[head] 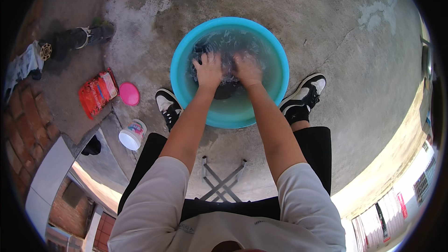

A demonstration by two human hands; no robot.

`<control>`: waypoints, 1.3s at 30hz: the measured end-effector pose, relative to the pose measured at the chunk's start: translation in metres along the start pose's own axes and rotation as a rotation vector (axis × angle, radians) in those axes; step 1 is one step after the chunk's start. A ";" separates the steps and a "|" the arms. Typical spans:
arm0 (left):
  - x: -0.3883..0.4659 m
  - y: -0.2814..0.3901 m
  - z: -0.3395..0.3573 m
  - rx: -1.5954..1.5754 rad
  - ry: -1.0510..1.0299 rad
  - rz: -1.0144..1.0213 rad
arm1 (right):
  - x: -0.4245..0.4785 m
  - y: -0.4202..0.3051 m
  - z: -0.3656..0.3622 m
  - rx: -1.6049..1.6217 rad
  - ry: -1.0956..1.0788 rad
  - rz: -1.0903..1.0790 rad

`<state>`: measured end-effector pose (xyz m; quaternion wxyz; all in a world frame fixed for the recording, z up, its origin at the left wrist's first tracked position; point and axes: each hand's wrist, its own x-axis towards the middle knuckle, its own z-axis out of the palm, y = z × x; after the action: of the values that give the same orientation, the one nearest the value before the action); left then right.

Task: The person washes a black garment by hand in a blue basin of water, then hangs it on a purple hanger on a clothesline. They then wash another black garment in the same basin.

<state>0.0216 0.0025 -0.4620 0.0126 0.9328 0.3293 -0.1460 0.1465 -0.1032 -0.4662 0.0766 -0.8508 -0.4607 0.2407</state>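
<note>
A round turquoise plastic basin (282,73) stands on the concrete between my feet, holding cloudy, rippling water. Under the surface is dark material, perhaps cloth (225,90); the ripples blur its outline. My left hand (210,68) is at the basin's middle left with its fingers spread at the water. To its right, my right hand (247,68) is blurred, its fingertips partly under the water. Whether either hand grips the dark material is hard to see; the left fingers look apart.
Left of the basin lie a red printed bag (98,92), a pink round lid (129,93) and a white plastic tub (133,134). A dark pipe with a valve handwheel (46,51) is farther left. Metal folding-stool legs (221,183) stand below me. My shoes (303,92) flank the basin.
</note>
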 end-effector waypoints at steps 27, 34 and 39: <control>-0.058 -0.044 -0.065 -0.146 -0.333 0.383 | -0.063 -0.028 -0.073 -0.098 -0.146 -0.663; -0.028 -0.036 -0.028 -0.288 -0.095 0.129 | -0.017 -0.016 -0.027 0.078 -0.154 -0.274; -0.006 -0.029 -0.030 -0.316 -0.113 -0.046 | 0.015 -0.021 -0.037 0.105 -0.172 -0.107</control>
<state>0.0072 0.0247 -0.4297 0.1741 0.9017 0.3682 -0.1449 0.1553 -0.0754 -0.4312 0.0938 -0.7960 -0.4973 0.3321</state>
